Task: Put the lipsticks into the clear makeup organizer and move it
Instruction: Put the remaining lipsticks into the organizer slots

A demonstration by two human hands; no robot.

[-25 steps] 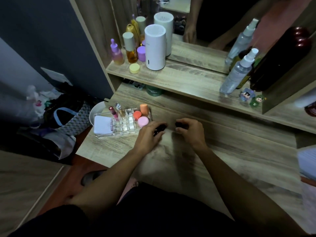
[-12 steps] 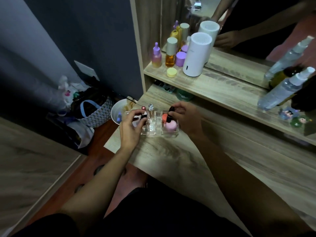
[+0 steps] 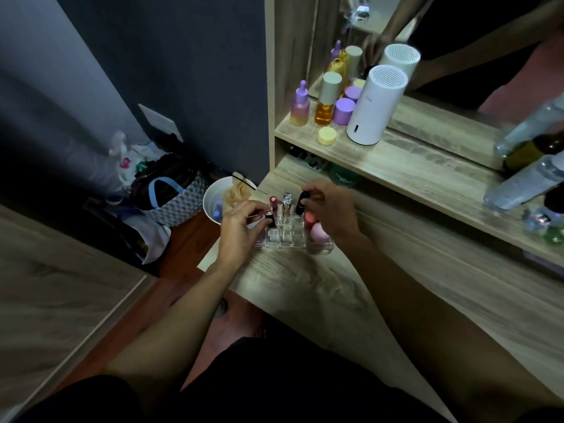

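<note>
Since a second ago both hands have carried their black lipsticks from the bare desk [image 3: 305, 288] to the clear makeup organizer [image 3: 293, 236] at its left edge, the left hand [image 3: 241, 227] pinching one black lipstick [image 3: 271, 221] into a slot and the right hand [image 3: 332, 212] lowering the other black lipstick [image 3: 300, 203], so loading looks nearly done.

Organizer [image 3: 293, 236] sits at bench [image 3: 351, 285] left edge, near the back left corner. Three lipsticks [image 3: 272, 206] upright in its left and middle slots. Sponges [image 3: 319, 232] in its right compartment. Left hand [image 3: 241, 230] at organizer's left side, right hand [image 3: 332, 213] over its right side. Shelf [image 3: 396, 166] behind and above bench: bottles [image 3: 328, 99] at its left end, canister [image 3: 377, 106] just right of them, jar [image 3: 327, 136] in front. Cup [image 3: 213, 199] and bag [image 3: 171, 196] on floor, left of bench.
</note>
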